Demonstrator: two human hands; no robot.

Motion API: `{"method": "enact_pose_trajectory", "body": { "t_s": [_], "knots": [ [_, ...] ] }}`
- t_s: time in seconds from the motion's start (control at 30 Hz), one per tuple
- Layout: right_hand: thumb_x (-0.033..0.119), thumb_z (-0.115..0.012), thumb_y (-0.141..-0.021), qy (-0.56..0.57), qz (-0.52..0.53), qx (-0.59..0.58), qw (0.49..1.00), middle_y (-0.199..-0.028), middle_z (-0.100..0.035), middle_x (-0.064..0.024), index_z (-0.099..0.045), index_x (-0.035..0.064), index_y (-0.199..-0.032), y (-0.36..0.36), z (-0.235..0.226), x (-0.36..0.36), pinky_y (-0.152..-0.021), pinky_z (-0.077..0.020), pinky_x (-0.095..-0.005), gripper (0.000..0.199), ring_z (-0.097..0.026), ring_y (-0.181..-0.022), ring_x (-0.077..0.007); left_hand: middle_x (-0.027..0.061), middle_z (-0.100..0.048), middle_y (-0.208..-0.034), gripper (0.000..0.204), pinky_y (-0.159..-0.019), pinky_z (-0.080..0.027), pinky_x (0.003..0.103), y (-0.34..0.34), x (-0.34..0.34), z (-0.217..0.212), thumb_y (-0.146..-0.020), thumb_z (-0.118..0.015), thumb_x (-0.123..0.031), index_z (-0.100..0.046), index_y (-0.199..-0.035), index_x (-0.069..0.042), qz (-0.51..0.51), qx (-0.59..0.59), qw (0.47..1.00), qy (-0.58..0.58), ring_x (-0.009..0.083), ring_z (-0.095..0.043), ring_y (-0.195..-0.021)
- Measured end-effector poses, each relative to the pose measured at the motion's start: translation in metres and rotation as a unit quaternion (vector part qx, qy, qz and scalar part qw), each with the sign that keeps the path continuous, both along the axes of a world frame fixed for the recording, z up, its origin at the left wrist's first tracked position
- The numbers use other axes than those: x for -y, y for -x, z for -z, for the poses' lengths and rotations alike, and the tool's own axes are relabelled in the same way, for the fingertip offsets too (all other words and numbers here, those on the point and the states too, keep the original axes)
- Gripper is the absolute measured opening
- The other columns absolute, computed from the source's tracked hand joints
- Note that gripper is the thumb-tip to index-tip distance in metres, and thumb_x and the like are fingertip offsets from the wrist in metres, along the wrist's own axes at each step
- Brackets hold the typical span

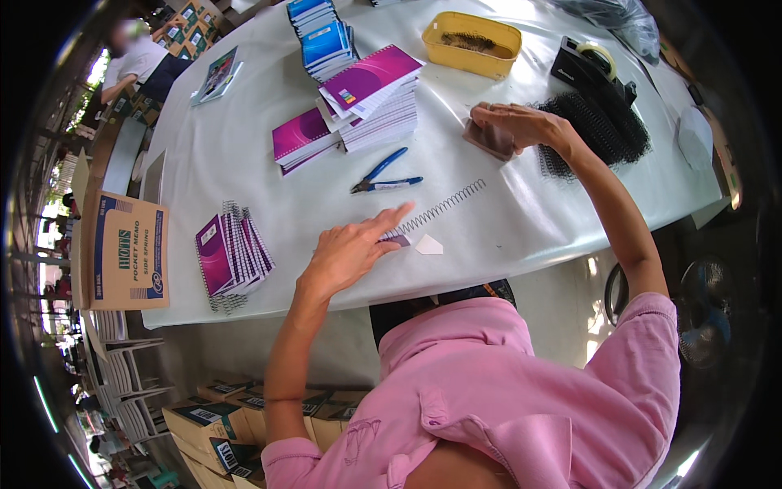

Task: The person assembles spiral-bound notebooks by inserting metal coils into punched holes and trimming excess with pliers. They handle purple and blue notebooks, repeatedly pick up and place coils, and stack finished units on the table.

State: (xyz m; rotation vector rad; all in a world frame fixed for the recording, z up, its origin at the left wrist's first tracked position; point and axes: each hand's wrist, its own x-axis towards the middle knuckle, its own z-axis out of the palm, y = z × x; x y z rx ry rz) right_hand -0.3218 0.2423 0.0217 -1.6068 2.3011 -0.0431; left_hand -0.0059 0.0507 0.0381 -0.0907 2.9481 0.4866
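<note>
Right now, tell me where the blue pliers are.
The blue pliers lie mid-table in the head view, just below the purple notebook stack and above the loose wire coil, beyond the left hand.

Hidden, cropped and unclear parts of the binding table

The right hand (pixel 519 125) covers most of a small brown pad (pixel 489 140), so its shape cannot be told, nor whether the fingers grip it or only press on it. The left hand (pixel 352 251) hides the near end of the wire spiral (pixel 444 206) and most of a small purple piece (pixel 397 240) under its fingertips. The contents of the yellow tray (pixel 471 44) are a dark tangle too small to make out. The blue notebook stack (pixel 323 34) and a clear plastic bag (pixel 612 18) are cut off by the far edge. A person (pixel 134 61) at far left is blurred and partly out of view. The table's (pixel 505 220) near edge hides the wearer's lap.
</note>
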Motion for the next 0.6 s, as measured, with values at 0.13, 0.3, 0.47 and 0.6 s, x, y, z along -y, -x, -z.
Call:
{"method": "enact_pose_trajectory", "body": {
  "t_s": [0.13,0.3,0.47,0.6],
  "knots": [
    [0.026,-0.084,-0.060,0.026,0.001,-0.090,0.996,-0.120,-0.053,-0.0105,-0.046,0.0097,-0.121,-0.005,0.002,-0.003,-0.110,-0.0368,-0.0395,0.073,-0.047,-0.124,-0.0298,0.0095,-0.060,-0.127,0.064,-0.076,-0.055,0.046,-0.005,-0.003,0.002,-0.089,-0.059,-0.039,-0.030,-0.147,-0.036,-0.012,-0.023,0.999,0.026,0.0354,-0.065,-0.096],
    [0.042,-0.075,-0.070,0.076,0.023,0.050,0.996,-0.115,-0.060,-0.0118,-0.059,0.0093,-0.118,-0.024,-0.007,0.012,-0.092,-0.0504,-0.0421,0.061,-0.061,-0.104,-0.0297,0.0132,-0.064,-0.118,0.071,-0.074,-0.054,0.045,-0.018,0.002,0.011,-0.085,-0.064,-0.041,-0.032,-0.147,-0.031,-0.063,-0.083,0.993,0.059,0.0366,-0.065,-0.092],
    [0.050,-0.068,-0.082,0.168,-0.157,0.408,0.884,-0.101,-0.068,-0.0102,-0.068,0.0068,-0.112,-0.082,-0.023,0.054,-0.079,-0.0480,-0.0373,0.053,-0.061,-0.092,-0.0245,0.0159,-0.067,-0.109,0.069,-0.068,-0.055,0.043,-0.024,0.004,0.022,-0.083,-0.065,-0.044,-0.043,-0.141,-0.015,-0.070,-0.123,0.985,0.095,0.0359,-0.067,-0.088],
    [0.051,-0.067,-0.082,0.036,-0.197,0.389,0.899,-0.103,-0.067,-0.0091,-0.069,0.0054,-0.113,-0.106,0.000,0.088,-0.081,-0.0463,-0.0352,0.055,-0.059,-0.094,-0.0235,0.0197,-0.069,-0.092,0.062,-0.064,-0.055,0.043,-0.022,0.007,0.022,-0.083,-0.067,-0.042,-0.052,-0.134,-0.011,-0.042,-0.165,0.982,0.079,0.0357,-0.069,-0.082]
  ]
}}
